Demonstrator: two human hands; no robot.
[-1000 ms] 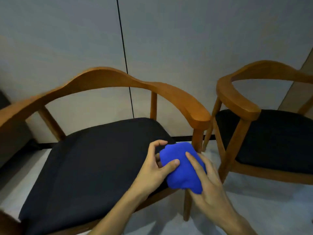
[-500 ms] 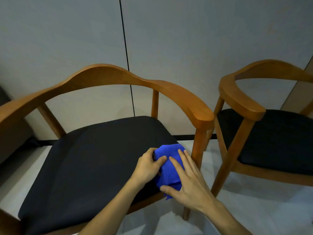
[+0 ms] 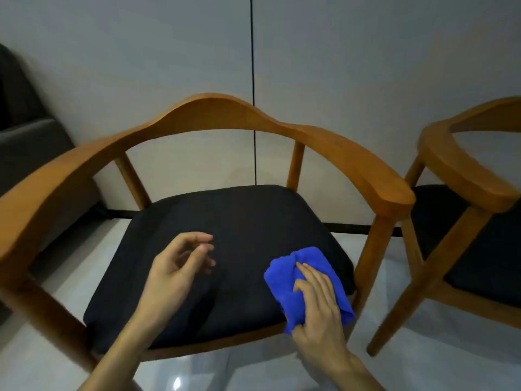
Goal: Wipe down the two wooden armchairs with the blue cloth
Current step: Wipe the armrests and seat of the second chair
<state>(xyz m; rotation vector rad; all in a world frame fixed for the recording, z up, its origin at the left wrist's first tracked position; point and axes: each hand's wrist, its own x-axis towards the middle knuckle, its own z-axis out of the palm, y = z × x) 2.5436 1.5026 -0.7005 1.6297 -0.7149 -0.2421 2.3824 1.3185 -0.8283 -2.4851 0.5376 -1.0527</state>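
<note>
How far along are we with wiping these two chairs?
Early on. Nothing looks finished yet. In hand: the right hand presses the blue cloth flat on the front right corner of the near chair's black seat; the left hand hovers open and empty above the seat. Left: most of that seat, its wooden armrest and frame, and the whole second chair on the right.
</note>
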